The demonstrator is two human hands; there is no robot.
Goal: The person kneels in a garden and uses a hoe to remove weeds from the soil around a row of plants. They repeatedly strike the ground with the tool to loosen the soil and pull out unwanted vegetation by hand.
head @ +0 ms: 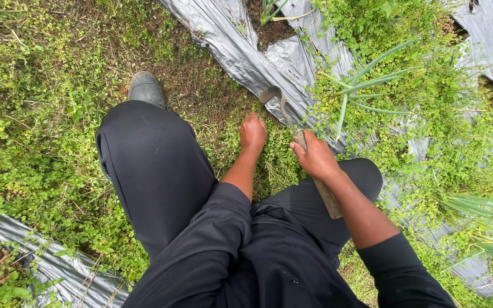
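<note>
Right hand [316, 158] grips the hand hoe [292, 128] handle; left hand [253, 133] fisted in weeds [275, 165]

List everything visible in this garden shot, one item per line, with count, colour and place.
curved metal hand hoe with wooden handle: one, rusty grey blade and brown handle, centre, blade at the sheet's edge
silver-grey plastic mulch sheet: two strips, one running from top centre to lower right, one at lower left
long-leaved green onion-like plant: one, green, upper right beside the sheet
low green weeds: many, green, covering the ground left and right
dark rubber boot: one, grey-black, upper left of centre
black trousers: one pair, centre
left hand: fist in the weeds
right hand: gripping the hoe handle
</note>
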